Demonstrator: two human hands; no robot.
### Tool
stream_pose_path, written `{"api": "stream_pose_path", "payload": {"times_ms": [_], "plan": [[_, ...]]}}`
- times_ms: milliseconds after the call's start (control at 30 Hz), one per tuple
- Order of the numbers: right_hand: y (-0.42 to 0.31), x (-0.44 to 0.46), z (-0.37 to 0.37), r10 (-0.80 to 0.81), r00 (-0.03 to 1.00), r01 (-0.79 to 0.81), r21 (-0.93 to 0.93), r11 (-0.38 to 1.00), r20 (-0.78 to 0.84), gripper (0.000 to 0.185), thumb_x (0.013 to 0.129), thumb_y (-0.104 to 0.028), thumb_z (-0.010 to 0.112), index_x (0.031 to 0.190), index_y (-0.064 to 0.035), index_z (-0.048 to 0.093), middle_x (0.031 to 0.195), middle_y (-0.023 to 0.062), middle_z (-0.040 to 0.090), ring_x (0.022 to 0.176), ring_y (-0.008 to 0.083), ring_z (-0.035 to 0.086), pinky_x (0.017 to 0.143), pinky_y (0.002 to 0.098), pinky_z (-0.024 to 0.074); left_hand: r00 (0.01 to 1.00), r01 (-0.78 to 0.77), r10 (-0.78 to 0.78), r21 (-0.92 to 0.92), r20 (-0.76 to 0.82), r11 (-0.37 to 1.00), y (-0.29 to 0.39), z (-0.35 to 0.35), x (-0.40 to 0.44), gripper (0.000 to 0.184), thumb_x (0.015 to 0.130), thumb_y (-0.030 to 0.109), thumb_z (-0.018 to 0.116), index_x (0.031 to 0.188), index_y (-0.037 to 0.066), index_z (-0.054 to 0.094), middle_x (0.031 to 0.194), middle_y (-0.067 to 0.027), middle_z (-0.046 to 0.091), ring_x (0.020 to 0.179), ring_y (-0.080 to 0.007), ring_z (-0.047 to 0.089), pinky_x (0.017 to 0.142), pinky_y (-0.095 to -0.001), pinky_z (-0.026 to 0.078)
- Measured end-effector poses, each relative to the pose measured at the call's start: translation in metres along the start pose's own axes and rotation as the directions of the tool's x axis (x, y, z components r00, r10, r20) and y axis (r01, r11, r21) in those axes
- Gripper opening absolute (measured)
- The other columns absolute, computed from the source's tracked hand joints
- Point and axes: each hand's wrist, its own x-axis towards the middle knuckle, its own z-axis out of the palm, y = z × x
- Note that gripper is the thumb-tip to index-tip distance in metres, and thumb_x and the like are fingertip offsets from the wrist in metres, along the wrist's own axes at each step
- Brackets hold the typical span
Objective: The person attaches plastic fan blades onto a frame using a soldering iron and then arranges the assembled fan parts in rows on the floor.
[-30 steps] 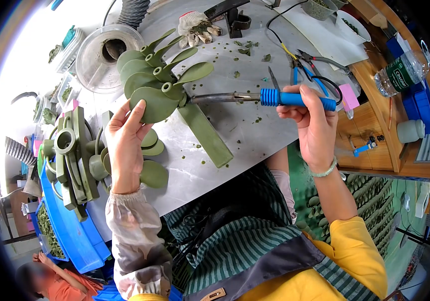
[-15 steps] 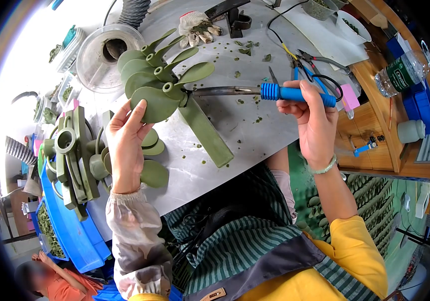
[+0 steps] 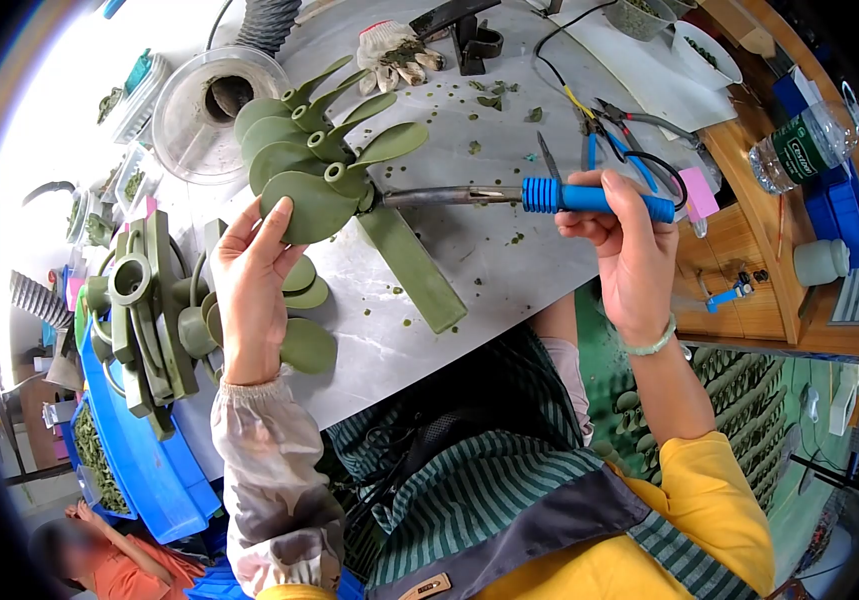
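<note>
Head cam: pinched the green propeller piece (image 3: 307, 208) btwn thumb + fingers of L hand (image 3: 252, 265), right at the edge of the nearest blade, w/ the hub off to the right of the grip. Held the blue-handled tool (image 3: 541, 195) in R hand (image 3: 632, 265), fingers closed on the handle, and had its metal end up by the hub; couldn't tell if touching. Spotted a round clear tub (image 3: 174, 125) up top w/ smth dark inside, plus a white bowl (image 3: 732, 75) w/ green bits, + a blue bin (image 3: 164, 475) low left. Saw green specks all over the greyish table (image 3: 509, 270), also a dirty glove (image 3: 389, 55) + pliers (image 3: 639, 119). Noticed a water bottle (image 3: 799, 150) near the wooden desk (image 3: 739, 235), + a person in orange (image 3: 144, 572) btm left.
</note>
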Motion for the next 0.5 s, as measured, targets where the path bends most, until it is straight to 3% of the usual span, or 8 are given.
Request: {"api": "stream_pose_path", "payload": {"times_ms": [500], "plan": [[-0.0022, 0.0033, 0.0018, -0.027, 1.0, 0.027, -0.036, 0.999, -0.006, 0.029, 0.096, -0.017, 0.054, 0.096, 0.009, 0.065, 0.086, 0.0128, 0.067, 0.07, 0.0202, 0.068, 0.066, 0.0304, 0.0584, 1.0, 0.006, -0.006, 0.01, -0.003, 1.0, -0.0006, 0.0016, -0.0019, 0.023, 0.091, 0.01, 0.063, 0.112, 0.0, 0.062, 0.098, -0.0053, 0.069, 0.081, -0.01, 0.069, 0.065, -0.0189, 0.057]]}}
